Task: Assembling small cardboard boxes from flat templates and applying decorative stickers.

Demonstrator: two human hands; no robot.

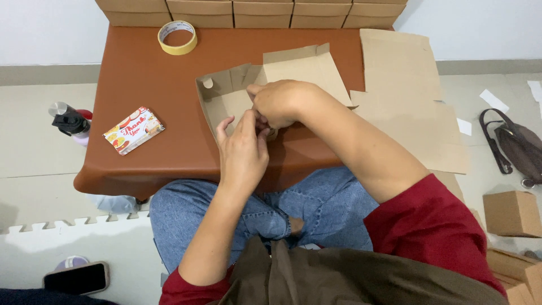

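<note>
Mid-frame, a half-folded cardboard box (237, 96) sits on the brown low table (147, 85), lid flap tipped back so the inside is reachable. Left hand (243, 149) and right hand (279, 104) both pinch shut on its front wall, probably tucking a flap. A colourful card pack (134, 130) lies at left, a yellow tape roll (177, 37) up top, and flat cardboard sheets (406, 96) at right.

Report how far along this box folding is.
Done: a row of finished boxes lines the far edge of the brown table. In hand: left hand and right hand work the near wall of a half-folded cardboard box, lid open. Left: flat cardboard blanks lie unfolded beside it.
</note>
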